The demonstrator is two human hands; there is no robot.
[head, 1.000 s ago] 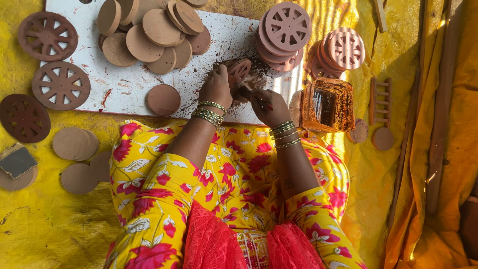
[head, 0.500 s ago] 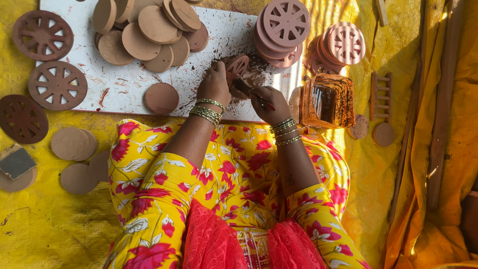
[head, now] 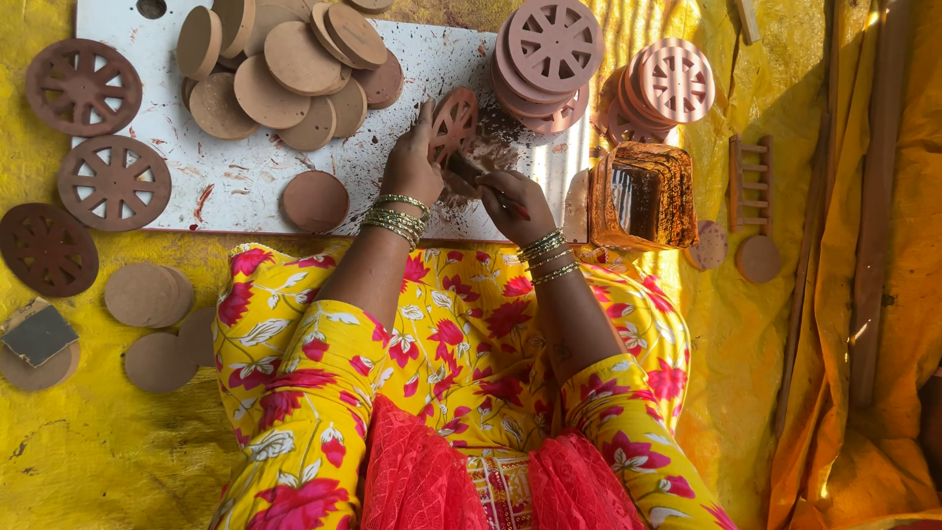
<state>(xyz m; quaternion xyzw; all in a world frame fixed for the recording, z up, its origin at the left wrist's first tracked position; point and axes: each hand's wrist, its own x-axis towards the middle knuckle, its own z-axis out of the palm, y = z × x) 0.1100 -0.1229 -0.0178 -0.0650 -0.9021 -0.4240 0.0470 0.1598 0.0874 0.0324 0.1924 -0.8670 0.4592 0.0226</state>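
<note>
**Clay wheel under the blade**

The left hand has its fingers closed round a small clay wheel, gripping its left edge and holding it tilted up off the white board. The right hand is curled tight around a thin tool with a reddish handle, whose tip meets the lower edge of the wheel. The wheel is cut through with spokes, reddish-brown, and stands above a scatter of dark crumbs lying on the board between the two hands. Both wrists carry bangles.

Just right of the wheel a stack of paler pink wheels sits at the board's edge, and a second stack stands beyond it on the yellow sheet. A rust-coloured tub is close by the right hand. A lone plain disc lies on the board left of the left hand; a heap of plain discs fills the board's far side. Dark spoked wheels lie at the board's left end and off it, with more discs on the sheet. A small clay ladder lies to the right of the tub.
</note>
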